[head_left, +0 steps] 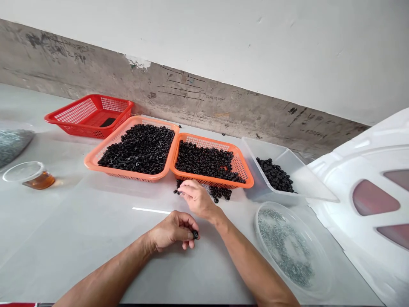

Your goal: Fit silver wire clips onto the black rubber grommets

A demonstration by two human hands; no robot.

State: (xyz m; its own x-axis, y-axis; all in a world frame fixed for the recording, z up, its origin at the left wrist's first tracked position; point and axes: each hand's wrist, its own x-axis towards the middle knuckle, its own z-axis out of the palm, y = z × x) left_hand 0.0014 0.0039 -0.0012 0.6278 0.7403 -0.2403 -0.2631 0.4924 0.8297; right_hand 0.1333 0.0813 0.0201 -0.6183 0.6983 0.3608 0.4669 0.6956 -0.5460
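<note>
My left hand (pixel 175 232) is closed, with a small round black part (pixel 195 234) pinched between thumb and fingertips. Farther forward, my right hand (pixel 195 197) has its thumb and fingers pressed together, just in front of the orange basket. Whatever those fingertips hold, if anything, is too small to make out. Beside and partly behind that hand lies a loose pile of black parts (pixel 220 193) with some small shiny pieces. The orange basket (pixel 244 164) behind it holds many similar black ring-shaped parts.
A peach basket (pixel 92 160) full of small black parts stands left of the orange one. Behind it is a red basket (pixel 73 128). At right are a clear bin (pixel 255 187) and a round tray (pixel 260 221) of small shiny pieces. A cup of amber liquid (pixel 43 181) stands left.
</note>
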